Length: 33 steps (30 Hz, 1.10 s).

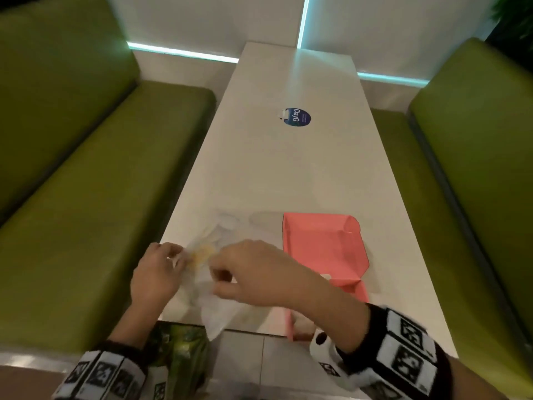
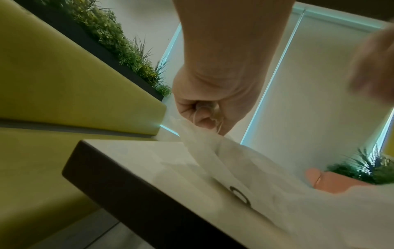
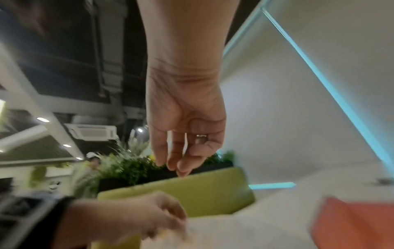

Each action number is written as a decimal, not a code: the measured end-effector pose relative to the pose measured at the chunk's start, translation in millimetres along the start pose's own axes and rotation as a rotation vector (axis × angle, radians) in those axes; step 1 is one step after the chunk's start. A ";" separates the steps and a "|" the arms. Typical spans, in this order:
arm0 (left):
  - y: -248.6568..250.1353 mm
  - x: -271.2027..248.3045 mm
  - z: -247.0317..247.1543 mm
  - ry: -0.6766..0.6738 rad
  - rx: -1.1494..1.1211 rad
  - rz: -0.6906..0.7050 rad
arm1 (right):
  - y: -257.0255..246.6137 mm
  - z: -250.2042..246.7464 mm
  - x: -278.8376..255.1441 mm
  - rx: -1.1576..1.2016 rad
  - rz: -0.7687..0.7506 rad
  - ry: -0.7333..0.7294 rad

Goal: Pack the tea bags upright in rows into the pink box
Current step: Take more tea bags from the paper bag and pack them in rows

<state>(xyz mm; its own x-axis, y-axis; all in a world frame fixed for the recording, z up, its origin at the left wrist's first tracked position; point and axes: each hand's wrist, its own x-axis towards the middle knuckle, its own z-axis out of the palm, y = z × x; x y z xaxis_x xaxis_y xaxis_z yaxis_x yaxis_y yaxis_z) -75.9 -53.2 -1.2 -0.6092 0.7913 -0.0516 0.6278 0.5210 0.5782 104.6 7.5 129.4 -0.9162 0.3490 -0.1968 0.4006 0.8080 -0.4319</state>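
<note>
At the lower middle of the head view, the left hand [image 1: 154, 274] pinches the edge of a clear bag [image 1: 202, 272] on the surface [image 1: 288, 168]. The right hand [image 1: 253, 272] hovers over it, grip loose and apart, holding nothing. The pink box [image 1: 323, 249] lies open just right of them; tea bags are too blurred to pick out.

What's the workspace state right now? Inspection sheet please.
Surface: white table, round blue sticker mid-table.
Job's things: pink box open at near right; translucent plastic bag at near edge, yellowish contents blurred.
Clutter: nothing seen.
Grippers: left hand grips the bag's edge; right hand hangs over the bag, fingers loosely curled, holding nothing visible.
Cables: nothing seen.
Surroundings: green bench seats both sides, plants behind.
</note>
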 end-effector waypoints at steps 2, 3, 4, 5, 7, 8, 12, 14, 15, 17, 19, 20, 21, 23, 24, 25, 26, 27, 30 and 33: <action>2.7 -8.0 -4.4 0.063 0.001 -0.004 | 20.0 13.0 0.0 0.051 0.182 -0.016; 4.9 -13.2 -6.1 0.077 0.005 0.002 | 24.9 19.3 2.0 0.090 0.261 -0.061; 8.8 -20.0 -7.2 0.070 0.008 0.031 | 28.2 30.0 5.0 0.170 0.333 -0.109; 14.5 -28.2 -6.5 0.032 0.010 0.082 | 28.9 40.5 5.6 0.239 0.382 -0.171; 28.8 -47.3 1.4 -0.140 0.039 0.208 | 31.2 59.5 1.0 0.308 0.427 -0.264; 35.0 -56.9 8.2 -0.240 0.083 0.260 | 32.0 64.9 -2.2 0.297 0.436 -0.304; 36.4 -77.4 31.4 -0.336 0.286 0.374 | 24.5 80.4 -15.7 0.203 0.436 -0.370; 33.9 -78.6 33.4 -0.315 0.326 0.390 | 26.0 88.5 -20.2 0.149 0.449 -0.275; 34.1 -78.9 33.6 -0.308 0.338 0.406 | 27.4 91.4 -21.5 0.125 0.458 -0.213; 34.4 -78.6 30.9 -0.259 0.319 0.436 | 31.4 95.2 -22.2 0.107 0.479 -0.117; 35.8 -76.6 22.5 -0.182 0.228 0.404 | 33.6 97.1 -20.8 0.126 0.413 -0.035; 36.3 -73.9 17.5 -0.144 0.168 0.373 | 33.5 97.0 -18.8 0.118 0.362 -0.007; 37.7 -71.2 11.1 -0.107 0.112 0.348 | 33.9 98.4 -16.3 0.071 0.313 -0.008; 36.8 -64.2 -0.8 -0.013 0.062 0.369 | 33.3 100.2 -8.8 -0.155 0.237 -0.058; 33.7 -59.4 -6.0 0.045 0.065 0.404 | 33.1 100.1 -5.3 -0.257 0.227 -0.091; 30.1 -54.4 -11.3 0.093 0.090 0.438 | 34.2 100.4 -1.9 -0.326 0.223 -0.112; 26.4 -50.0 -16.1 0.120 0.130 0.461 | 33.3 98.9 0.5 -0.362 0.226 -0.148; 23.3 -46.9 -19.7 0.131 0.174 0.464 | 33.2 98.0 2.9 -0.378 0.219 -0.175; 18.3 -45.6 -21.3 0.158 0.225 0.415 | 29.8 92.9 12.0 -0.355 0.253 -0.211; 17.3 -50.3 -14.6 0.108 0.181 0.442 | 23.3 87.0 26.8 -0.092 0.336 -0.114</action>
<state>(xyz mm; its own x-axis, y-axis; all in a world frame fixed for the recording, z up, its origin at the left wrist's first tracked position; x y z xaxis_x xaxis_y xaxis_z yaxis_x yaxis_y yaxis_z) -41.5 -88.6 23.2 -0.3058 0.9167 0.2573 0.9061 0.1972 0.3743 90.1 -5.6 37.5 -0.7247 0.5511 -0.4136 0.6718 0.6985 -0.2464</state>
